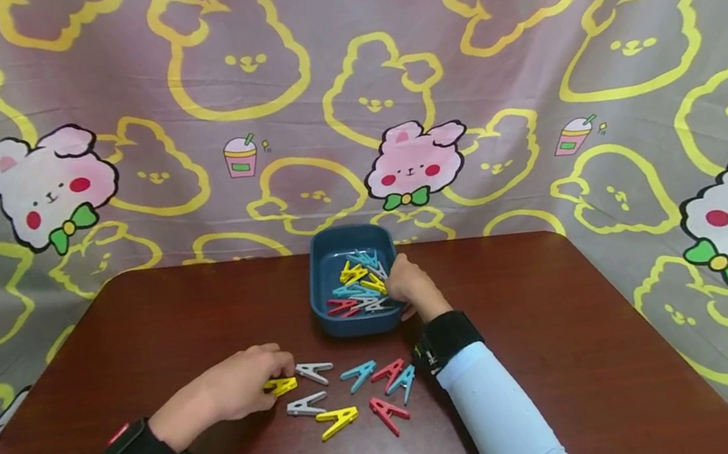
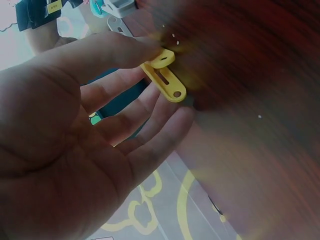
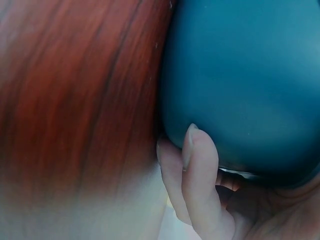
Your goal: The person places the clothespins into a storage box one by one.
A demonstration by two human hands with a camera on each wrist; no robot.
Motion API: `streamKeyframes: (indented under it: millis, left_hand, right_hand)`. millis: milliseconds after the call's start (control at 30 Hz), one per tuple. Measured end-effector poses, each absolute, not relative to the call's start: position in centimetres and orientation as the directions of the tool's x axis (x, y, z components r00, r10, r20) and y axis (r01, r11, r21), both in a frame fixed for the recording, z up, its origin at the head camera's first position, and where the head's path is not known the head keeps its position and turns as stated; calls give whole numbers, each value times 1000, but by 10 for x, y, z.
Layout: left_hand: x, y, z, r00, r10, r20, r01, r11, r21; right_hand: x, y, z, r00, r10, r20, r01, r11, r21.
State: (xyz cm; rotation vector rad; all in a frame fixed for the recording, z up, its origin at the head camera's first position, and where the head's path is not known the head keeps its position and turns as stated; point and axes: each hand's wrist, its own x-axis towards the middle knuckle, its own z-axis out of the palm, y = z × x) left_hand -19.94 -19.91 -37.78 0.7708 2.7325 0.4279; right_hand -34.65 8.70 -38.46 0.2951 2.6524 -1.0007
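Note:
My left hand (image 1: 245,382) pinches a yellow clothespin (image 2: 170,85) between thumb and fingers, low over the table. In the head view that hand partly covers the clothespin. My right hand (image 1: 413,283) grips the right side of a dark blue plastic bin (image 1: 318,283); the right wrist view shows its fingers (image 3: 200,165) against the bin's outer wall. Inside the bin lie several yellow, blue, red and grey clothespins. Just right of my left hand, on the table, are grey clothespins (image 1: 307,406), a yellow clothespin (image 1: 339,421), blue clothespins (image 1: 359,375) and red clothespins (image 1: 390,414).
The brown wooden table (image 1: 573,353) spreads out on both sides of the bin. Behind its far edge hangs a grey cloth (image 1: 304,213) printed with cartoon bears and rabbits. The bin stands near that far edge.

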Motion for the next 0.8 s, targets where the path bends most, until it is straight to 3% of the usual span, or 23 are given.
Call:
streamKeyframes:
  millis: [300, 533, 800]
  left_hand:
    - [-200, -198, -379, -826, 535, -180, 451, 817, 359]
    - [-203, -199, -379, -825, 531, -194, 441, 819, 369]
    - [-204, -200, -367, -829, 535, -166, 449, 812, 374]
  right_hand:
    - [-348, 88, -387, -934, 82, -348, 294, 730, -617]
    - [-371, 91, -403, -923, 86, -376, 315, 730, -606]
    - [-344, 86, -380, -931, 86, -355, 298, 742, -601]
